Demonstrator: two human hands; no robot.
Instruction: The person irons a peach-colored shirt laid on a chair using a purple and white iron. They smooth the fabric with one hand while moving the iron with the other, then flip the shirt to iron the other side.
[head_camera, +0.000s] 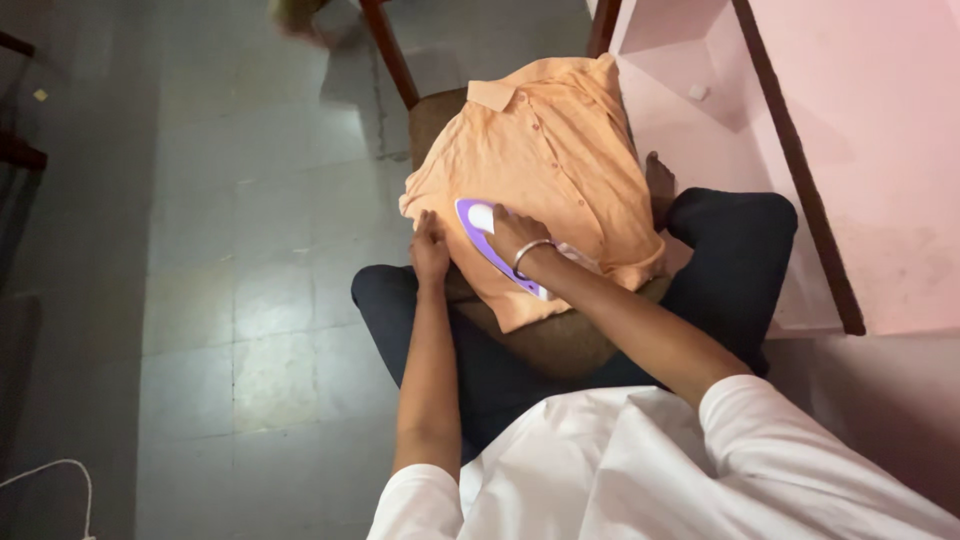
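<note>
1. Nearest you, your white sleeves fill the bottom edge, and your dark trousers (500, 370) spread over a brown cushioned seat (560, 345) that serves as the work surface.
2. Your left hand (430, 250) lies flat on the near-left edge of the orange shirt (550, 160), fingers together and stretched, holding nothing, only pressing the cloth.
3. Your right hand (512, 232), with a metal bangle (530, 252) at the wrist, is wrapped over the handle of the purple and white iron (480, 225); the fingers curl round it, though the grip itself is hidden beneath the hand.
4. The iron sits on the lower left part of the shirt, just beside your left hand. Its long axis runs diagonally, the pointed tip toward the upper left and the heel toward the lower right, under your wrist.
5. The shirt lies draped over the seat, collar at the far end, button line running away from you.
6. Beyond, dark wooden legs (390, 55) rise from a grey tiled floor (230, 230); a pink wall (880, 150) stands at right.
7. A blurred shape at the top edge is cut off and cannot be made out; a white cord (80, 485) crosses the bottom-left corner.
</note>
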